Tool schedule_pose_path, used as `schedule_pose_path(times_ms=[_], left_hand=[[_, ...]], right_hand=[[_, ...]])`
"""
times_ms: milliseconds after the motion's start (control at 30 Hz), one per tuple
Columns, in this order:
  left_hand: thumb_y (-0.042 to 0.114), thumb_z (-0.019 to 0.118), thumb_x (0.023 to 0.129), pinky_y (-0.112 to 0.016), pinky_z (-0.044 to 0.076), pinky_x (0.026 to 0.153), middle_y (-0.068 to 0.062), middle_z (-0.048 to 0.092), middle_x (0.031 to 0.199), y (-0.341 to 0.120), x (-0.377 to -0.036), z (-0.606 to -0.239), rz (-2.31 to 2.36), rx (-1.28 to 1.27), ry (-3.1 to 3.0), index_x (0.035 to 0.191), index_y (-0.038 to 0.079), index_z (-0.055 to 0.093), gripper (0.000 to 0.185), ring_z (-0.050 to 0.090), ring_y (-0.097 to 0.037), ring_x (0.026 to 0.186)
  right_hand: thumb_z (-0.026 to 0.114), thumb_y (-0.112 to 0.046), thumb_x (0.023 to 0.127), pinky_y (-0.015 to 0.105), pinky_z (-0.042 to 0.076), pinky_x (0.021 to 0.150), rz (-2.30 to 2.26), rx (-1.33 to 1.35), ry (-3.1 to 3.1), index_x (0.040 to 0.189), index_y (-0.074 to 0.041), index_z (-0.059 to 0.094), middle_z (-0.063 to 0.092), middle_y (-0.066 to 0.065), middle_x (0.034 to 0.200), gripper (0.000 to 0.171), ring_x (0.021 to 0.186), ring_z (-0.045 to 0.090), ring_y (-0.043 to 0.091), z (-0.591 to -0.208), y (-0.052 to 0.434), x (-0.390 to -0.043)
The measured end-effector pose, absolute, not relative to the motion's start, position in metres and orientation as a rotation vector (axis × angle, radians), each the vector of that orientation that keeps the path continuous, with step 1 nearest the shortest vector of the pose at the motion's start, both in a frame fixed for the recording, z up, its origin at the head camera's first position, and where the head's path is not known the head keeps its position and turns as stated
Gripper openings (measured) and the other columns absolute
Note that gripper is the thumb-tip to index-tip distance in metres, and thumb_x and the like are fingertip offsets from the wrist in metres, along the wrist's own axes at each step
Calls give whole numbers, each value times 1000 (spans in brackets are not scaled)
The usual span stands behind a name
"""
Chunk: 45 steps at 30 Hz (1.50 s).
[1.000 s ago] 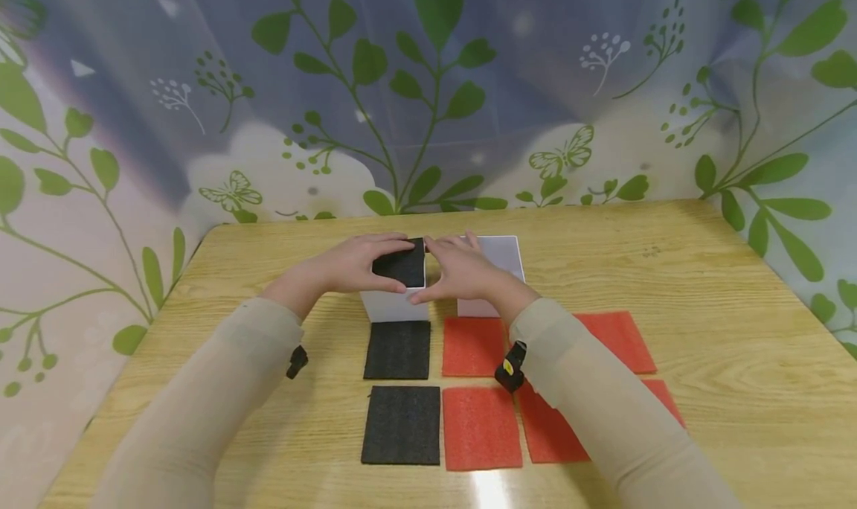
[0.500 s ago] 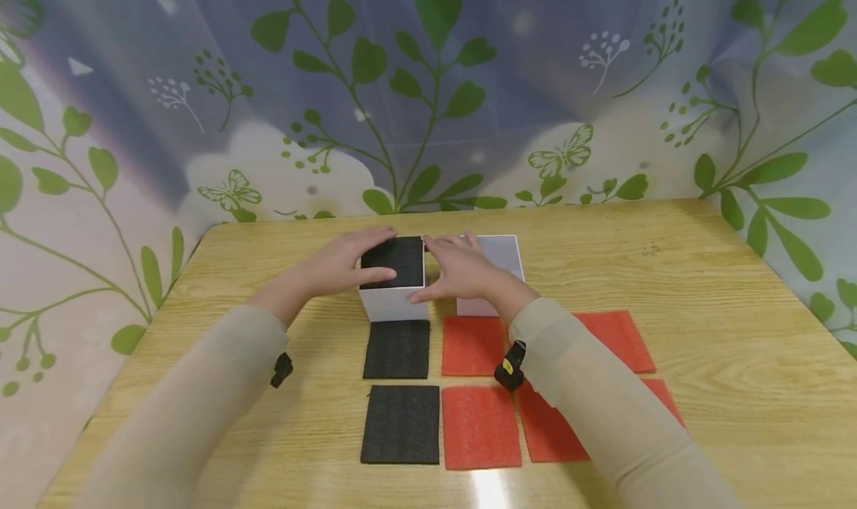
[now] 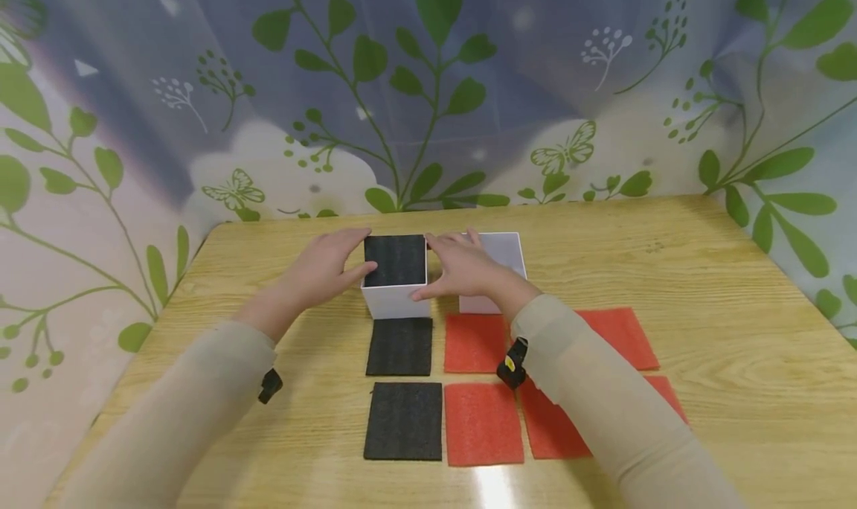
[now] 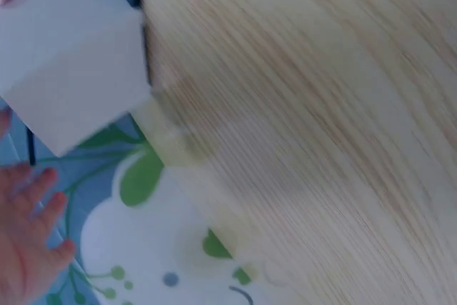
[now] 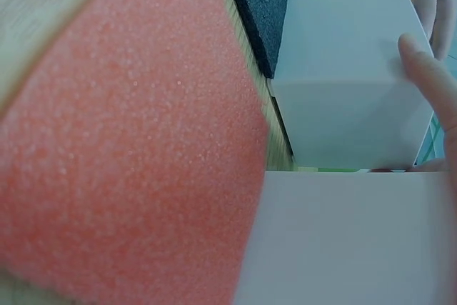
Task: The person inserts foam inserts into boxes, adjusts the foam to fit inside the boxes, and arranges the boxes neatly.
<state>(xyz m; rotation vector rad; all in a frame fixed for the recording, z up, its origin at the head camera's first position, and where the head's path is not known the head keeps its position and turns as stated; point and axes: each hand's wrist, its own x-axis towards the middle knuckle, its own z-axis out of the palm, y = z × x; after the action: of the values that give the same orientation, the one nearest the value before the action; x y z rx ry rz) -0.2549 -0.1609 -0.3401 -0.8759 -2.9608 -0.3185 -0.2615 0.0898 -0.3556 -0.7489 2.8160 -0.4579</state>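
Note:
A white box (image 3: 396, 301) stands at the back of the table, a black foam square (image 3: 396, 260) filling its top. My right hand (image 3: 465, 267) holds its right side, thumb on the front wall and fingers toward the back corner; in the right wrist view the thumb (image 5: 427, 69) lies against the box (image 5: 350, 116). My left hand (image 3: 328, 267) is at the box's left edge, fingers loosely spread, thumb tip close to the rim. The left wrist view has that hand (image 4: 25, 244) apart from the box wall (image 4: 86, 69). Behind my right hand, a second white box (image 3: 504, 250) is partly hidden.
Two black foam squares (image 3: 403, 421) lie in a column before the first box. Several red foam squares (image 3: 483, 423) lie to their right, some partly under my right forearm. The wooden table (image 3: 736, 301) meets a leaf-patterned curtain (image 3: 469, 144) at the back.
My left hand has drawn left off the black foam square, uncovering it in the box top. My right hand has stayed on the box.

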Motion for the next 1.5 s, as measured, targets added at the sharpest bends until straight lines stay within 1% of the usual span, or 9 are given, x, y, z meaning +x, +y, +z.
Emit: schedule_pose_path(times_ms=[200,267,400,667,833,967,1167,1333,1500], left_hand=[[23,58,94,-47,42,91,-18,57,120,-146,-260,-339,-611,-626,-2975,136,1,47,49,53,-32,110],[18,57,94,-46,44,85,-18,59,113,-144,-263,-340,-750,-572,-2965,132,2,51,42,54,-32,104],[15,53,96,-42,46,78,-16,58,111,-143,-267,-338,-1050,-439,-2941,129,4,54,34,57,-31,101],[14,47,99,-42,44,93,-19,52,127,-147,-272,-332,-1474,-251,-2935,134,4,50,37,55,-32,107],[13,51,97,-41,46,87,-19,56,124,-148,-271,-334,-1342,-308,-2997,132,1,52,37,59,-31,103],[18,53,96,-41,48,79,-17,57,123,-146,-270,-336,-1136,-368,-3032,132,5,53,38,59,-31,103],[19,55,95,-45,47,85,-17,52,128,-142,-269,-338,-965,-461,-3048,131,5,55,38,53,-34,110],[20,53,96,-48,38,98,-19,47,134,-143,-268,-343,-909,-562,-3025,131,1,53,40,46,-34,121],[30,47,99,-47,26,107,-19,36,144,-142,-266,-347,-851,-657,-3072,141,1,39,52,30,-33,134]], right_hand=[[63,-70,70,51,-6,109,-454,-740,2808,149,-7,19,36,6,146,111,138,19,26,-356,90,-261],[64,-70,70,51,-6,109,-457,-741,2806,149,-7,19,36,6,146,111,138,19,26,-356,90,-260],[64,-69,70,50,-6,109,-466,-758,2805,149,-6,19,36,6,146,110,138,20,26,-355,90,-260],[64,-68,71,51,-6,109,-476,-767,2810,149,-6,20,36,7,146,109,137,21,26,-354,89,-260],[63,-69,70,50,-7,109,-473,-760,2809,149,-7,20,36,7,146,109,137,20,26,-353,89,-260],[64,-69,71,50,-6,109,-478,-769,2809,149,-6,20,37,6,145,109,137,20,26,-352,89,-261],[64,-68,71,49,-7,109,-488,-772,2801,149,-7,20,38,5,145,109,137,20,26,-352,91,-260],[65,-68,71,49,-7,109,-491,-772,2799,149,-6,20,38,6,145,109,137,20,26,-353,91,-261],[64,-68,71,50,-6,109,-483,-765,2801,149,-7,20,37,6,145,109,137,20,26,-353,91,-261]])
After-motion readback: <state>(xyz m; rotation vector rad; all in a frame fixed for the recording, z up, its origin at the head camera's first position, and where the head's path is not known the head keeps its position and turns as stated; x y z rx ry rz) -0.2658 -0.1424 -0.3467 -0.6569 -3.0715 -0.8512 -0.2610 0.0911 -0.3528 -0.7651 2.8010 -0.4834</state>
